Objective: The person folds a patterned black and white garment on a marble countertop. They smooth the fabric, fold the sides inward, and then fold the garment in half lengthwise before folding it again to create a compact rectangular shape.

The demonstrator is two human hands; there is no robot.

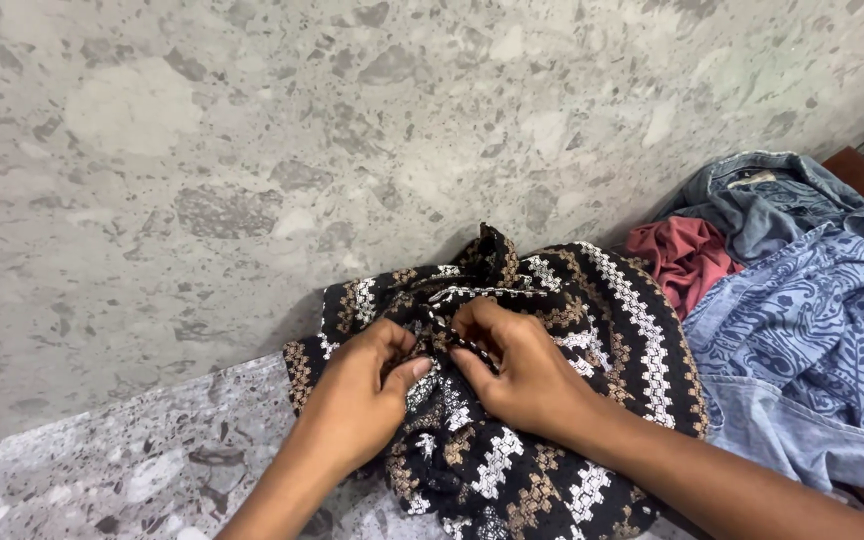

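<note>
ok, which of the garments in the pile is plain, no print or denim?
The red plain cloth garment, bunched against the wall between the black knit garment with white and brown pattern and the blue denim jacket. The light blue one carries a paisley print.

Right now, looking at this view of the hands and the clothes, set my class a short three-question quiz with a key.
1. True or false: both hands pinch the black patterned garment.
2. Which piece lies directly right of that garment, by the wall? A) red cloth B) white towel C) green sock
3. Name the colour of the paisley-print fabric at far right.

Key:
1. True: the left hand and right hand grip folds at its middle.
2. A: the red cloth, below the denim piece.
3. Blue: the blue paisley fabric.
</note>
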